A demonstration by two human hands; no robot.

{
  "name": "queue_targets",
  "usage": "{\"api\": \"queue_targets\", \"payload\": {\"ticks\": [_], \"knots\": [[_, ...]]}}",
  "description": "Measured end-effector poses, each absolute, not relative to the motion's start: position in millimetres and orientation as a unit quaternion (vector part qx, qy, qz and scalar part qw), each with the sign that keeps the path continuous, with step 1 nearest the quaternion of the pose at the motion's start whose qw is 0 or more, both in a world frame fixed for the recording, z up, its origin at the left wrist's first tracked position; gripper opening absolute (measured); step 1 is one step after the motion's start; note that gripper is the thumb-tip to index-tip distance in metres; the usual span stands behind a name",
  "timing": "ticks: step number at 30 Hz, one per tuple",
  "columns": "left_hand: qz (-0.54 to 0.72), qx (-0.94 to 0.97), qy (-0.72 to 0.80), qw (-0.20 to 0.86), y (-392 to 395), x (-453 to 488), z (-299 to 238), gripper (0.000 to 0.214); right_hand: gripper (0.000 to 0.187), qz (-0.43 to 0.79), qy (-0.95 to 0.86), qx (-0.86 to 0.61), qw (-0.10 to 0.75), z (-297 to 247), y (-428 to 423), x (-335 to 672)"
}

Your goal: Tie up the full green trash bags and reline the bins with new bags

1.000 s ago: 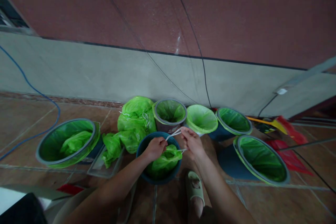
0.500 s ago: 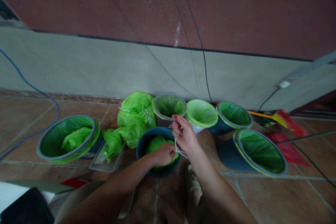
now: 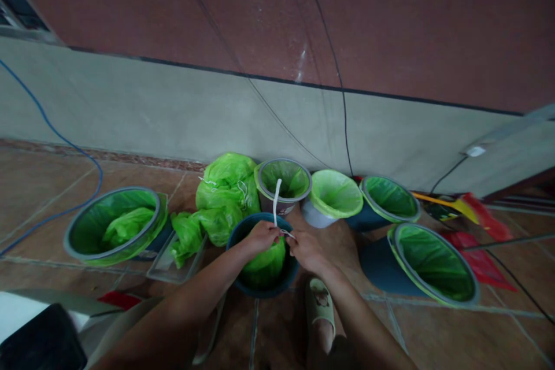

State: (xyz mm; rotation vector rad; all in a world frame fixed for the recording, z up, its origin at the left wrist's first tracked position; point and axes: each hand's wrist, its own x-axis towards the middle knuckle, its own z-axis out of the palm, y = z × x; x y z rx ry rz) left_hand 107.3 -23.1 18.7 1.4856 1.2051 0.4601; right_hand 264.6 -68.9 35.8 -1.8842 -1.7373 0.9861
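A blue bin stands between my feet with a green plastic bag gathered up inside it. Over its rim, my left hand pinches a white drawstring, whose loose end sticks upward. Close by on the right, my right hand has its fingers closed on the same white string, which forms a small loop between both hands. How the string is crossed or knotted is too small to make out.
Tied green bags lie by the wall, beside a clear plastic tray. Lined bins stand around: a large one at left, a grey-rimmed one, a white one and others right. A red dustpan and blue hose are on the floor.
My right hand has come down from above the bin to beside my left hand. The string, pulled taut before, now has a free end standing up. The view has shifted slightly.
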Motion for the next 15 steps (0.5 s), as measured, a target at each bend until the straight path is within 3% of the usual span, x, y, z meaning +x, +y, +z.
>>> {"api": "queue_targets", "payload": {"ticks": [5,9,15], "knots": [[0.226,0.634,0.496,0.549,-19.5,102.8,19.3,0.027,0.016,0.416,-0.637,-0.619,0.196,23.4,-77.6,266.0],[0.201,0.732,0.462,0.46,-17.2,99.7,26.5,0.022,0.009,0.386,-0.64,-0.64,0.18,16.7,-76.6,273.0],[0.179,0.849,0.382,0.316,-22.6,96.1,46.7,0.023,0.029,0.361,-0.629,-0.607,0.325,33.5,-65.3,274.5]]}}
